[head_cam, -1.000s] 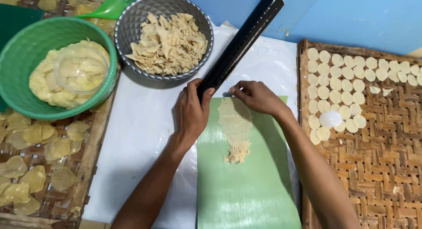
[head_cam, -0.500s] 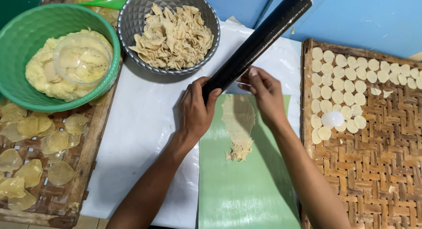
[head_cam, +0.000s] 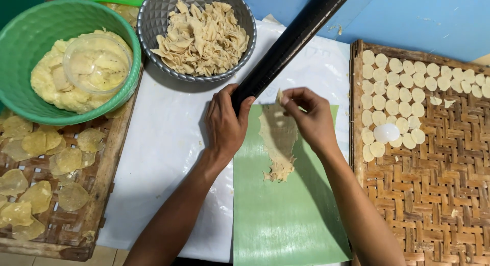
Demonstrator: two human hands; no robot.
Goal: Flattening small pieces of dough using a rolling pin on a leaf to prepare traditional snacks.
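Left hand (head_cam: pixel 224 124) grips black roller (head_cam: pixel 288 44), angled up-right; dough strip (head_cam: pixel 278 141) runs lengthwise.

My left hand (head_cam: pixel 224 124) grips the black rolling pin (head_cam: pixel 291 41), which slants toward one o'clock. My right hand (head_cam: pixel 309 118) pinches the top edge of the flattened dough strip (head_cam: pixel 278 138) on the green sheet (head_cam: pixel 286 210).
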